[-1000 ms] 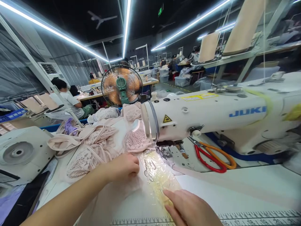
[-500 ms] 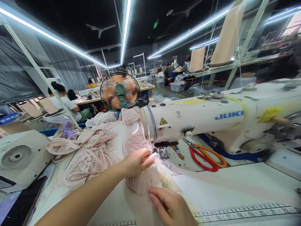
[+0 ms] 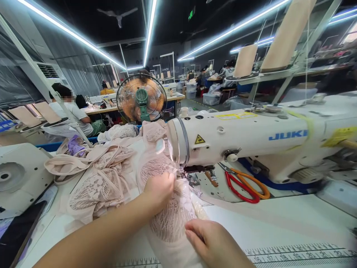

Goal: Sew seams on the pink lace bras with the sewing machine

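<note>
So I've got this pale pink lace piece (image 3: 170,216) laid out on the white sewing table (image 3: 279,223), long axis running from my lap end up toward the needle area, tilted a bit to the right as it goes away from me. The far end sits right under the head of the Juki sewing machine (image 3: 251,137), at the presser foot (image 3: 192,180); the near end drops off the bottom of the view between my hands.

My left hand (image 3: 158,188) is up at the far end of the lace, just left of the presser foot. Fingers are curled in tight, pinching the fabric edge, so pretty much closed on it. Can't see my fingertips properly, they're tucked under.

My right hand (image 3: 214,243) is lower down, at the near right side of the lace. Fingers are together and mostly straight, resting flat on the fabric edge rather than gripping it; whether anything is pinched under there I can't tell.

There's a crinkly clear plastic strip (image 3: 199,210) poking out from under the right edge of the lace, between my two hands.

Other stuff: red and orange scissors (image 3: 245,184) lying on the machine bed under the arm, a heap of more pink lace garments (image 3: 103,175) to the left, a printed ruler (image 3: 292,255) along the table's near edge, and an orange fan (image 3: 141,98) behind.
</note>
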`<state>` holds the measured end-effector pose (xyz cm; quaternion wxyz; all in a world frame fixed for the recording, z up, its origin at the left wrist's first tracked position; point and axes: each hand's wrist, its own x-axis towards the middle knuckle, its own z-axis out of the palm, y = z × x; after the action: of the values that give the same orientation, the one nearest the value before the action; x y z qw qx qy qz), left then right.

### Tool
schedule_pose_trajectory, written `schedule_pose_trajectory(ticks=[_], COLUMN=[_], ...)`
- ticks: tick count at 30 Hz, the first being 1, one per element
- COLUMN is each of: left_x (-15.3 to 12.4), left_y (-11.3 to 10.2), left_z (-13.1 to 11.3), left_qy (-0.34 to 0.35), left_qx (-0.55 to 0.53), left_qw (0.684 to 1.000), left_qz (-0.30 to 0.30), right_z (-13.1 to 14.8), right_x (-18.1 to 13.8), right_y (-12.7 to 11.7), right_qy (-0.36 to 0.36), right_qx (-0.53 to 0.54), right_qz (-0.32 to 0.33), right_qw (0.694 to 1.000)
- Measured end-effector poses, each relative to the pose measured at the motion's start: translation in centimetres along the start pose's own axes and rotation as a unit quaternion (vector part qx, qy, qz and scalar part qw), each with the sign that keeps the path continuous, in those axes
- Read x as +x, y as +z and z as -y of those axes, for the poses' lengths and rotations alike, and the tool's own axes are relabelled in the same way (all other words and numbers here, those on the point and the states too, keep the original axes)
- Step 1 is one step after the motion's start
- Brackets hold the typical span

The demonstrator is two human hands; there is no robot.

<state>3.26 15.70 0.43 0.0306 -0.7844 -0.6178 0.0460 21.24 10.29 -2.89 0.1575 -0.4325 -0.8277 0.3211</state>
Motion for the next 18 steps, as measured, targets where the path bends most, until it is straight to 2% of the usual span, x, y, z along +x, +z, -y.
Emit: schedule_pose_trajectory(ticks=[3, 6, 8, 13, 18], left_x=[-0.6, -0.7, -0.5, -0.1, 0.1], left_y=[0.3, 1.0, 1.7, 2.0, 1.5], left_z=[-0.2, 0.1, 0.4, 0.6, 0.2], left_qy=[0.115, 0.277, 0.325, 0.292, 0.235], left_qx=[0.038, 0.086, 0.087, 0.037, -0.058], left_qw=[0.991, 0.946, 0.928, 0.953, 0.97], left_qz=[-0.051, -0.147, -0.163, -0.073, -0.017], right_z=[-0.1, -0.3, -0.4, -0.8, -1.4], right_x=[0.1, 0.0, 0.0, -0.4, -0.4], right_y=[-0.1, -0.1, -0.2, -0.8, -1.2], right_qy=[-0.007, -0.013, -0.012, 0.005, 0.007], right_qx=[-0.001, 0.0, -0.002, -0.015, -0.005], right_qz=[0.014, 0.026, 0.036, 0.075, 0.068], right_qw=[1.0, 1.0, 0.999, 0.997, 0.998])
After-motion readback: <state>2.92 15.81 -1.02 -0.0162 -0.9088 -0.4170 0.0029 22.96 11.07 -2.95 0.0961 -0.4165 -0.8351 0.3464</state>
